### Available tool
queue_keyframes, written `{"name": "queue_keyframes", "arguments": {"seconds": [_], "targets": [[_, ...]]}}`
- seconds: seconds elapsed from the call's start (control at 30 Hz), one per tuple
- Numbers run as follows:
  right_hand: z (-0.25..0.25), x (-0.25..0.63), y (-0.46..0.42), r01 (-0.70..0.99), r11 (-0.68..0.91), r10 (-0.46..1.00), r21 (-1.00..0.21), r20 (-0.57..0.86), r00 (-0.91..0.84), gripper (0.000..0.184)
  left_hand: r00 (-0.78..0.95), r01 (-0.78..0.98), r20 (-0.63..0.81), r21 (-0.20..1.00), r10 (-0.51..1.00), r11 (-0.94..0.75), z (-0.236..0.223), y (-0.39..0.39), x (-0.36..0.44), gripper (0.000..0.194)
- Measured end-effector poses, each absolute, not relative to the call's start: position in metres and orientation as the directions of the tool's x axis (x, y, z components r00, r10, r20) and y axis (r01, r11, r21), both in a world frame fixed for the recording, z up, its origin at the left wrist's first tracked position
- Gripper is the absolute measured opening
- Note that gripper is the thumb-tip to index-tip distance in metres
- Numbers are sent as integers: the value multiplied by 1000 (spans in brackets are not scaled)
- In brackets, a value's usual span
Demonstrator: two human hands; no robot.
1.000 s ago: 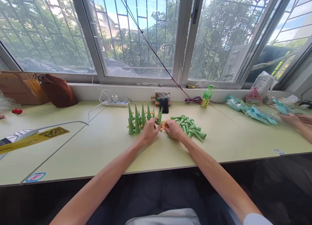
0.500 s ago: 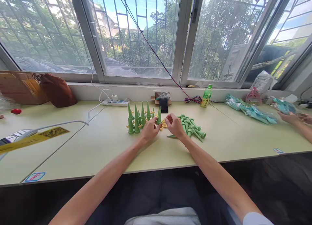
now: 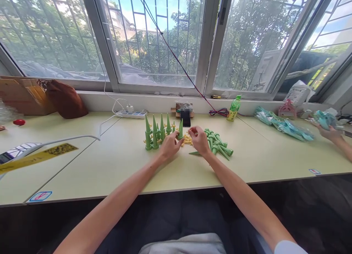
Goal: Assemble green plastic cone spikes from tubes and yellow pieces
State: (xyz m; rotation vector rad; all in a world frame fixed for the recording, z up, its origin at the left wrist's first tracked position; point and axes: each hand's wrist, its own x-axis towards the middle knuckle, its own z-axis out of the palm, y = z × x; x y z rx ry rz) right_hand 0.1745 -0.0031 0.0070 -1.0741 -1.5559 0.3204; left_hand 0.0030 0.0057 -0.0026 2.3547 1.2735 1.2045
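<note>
My left hand (image 3: 169,146) is closed around the lower part of a green plastic watering spike (image 3: 180,129), which stands point up on the table. To its right, my right hand (image 3: 200,140) has its thumb and fingers brought together; whatever they pinch is too small to make out. Between the two hands lies a little heap of yellow valve pieces (image 3: 187,139). Several green spikes with yellow pieces fitted (image 3: 155,136) stand upright left of my left hand. Beyond my right hand, a pile of loose green spikes (image 3: 220,146) lies on its side, partly covered by that hand.
Behind the hands are a dark phone (image 3: 185,120) and a small box (image 3: 180,109). A green bottle (image 3: 233,108) and a power strip (image 3: 133,115) stand near the wall. At right, another person's hand (image 3: 330,133) holds a bluish wrapped bundle near bagged items (image 3: 291,129).
My right hand's fingertips have shifted slightly up and right, off the yellow heap. My left hand keeps its hold on the spike. The camera view has tilted a little.
</note>
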Motion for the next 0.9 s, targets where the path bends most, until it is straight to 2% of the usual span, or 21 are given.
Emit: {"name": "queue_keyframes", "arguments": {"seconds": [0.17, 0.57, 0.9], "targets": [[3, 176, 2, 475, 511, 769, -716, 628, 120, 24, 286, 615, 568, 509, 772, -603, -2, 5, 3, 31], [2, 170, -3, 400, 554, 818, -730, 566, -100, 20, 289, 613, 561, 513, 776, -600, -4, 6, 2, 31], [1, 171, 0, 408, 576, 800, -709, 591, -101, 21, 298, 607, 567, 508, 768, -611, -3, 5, 3, 28]]}}
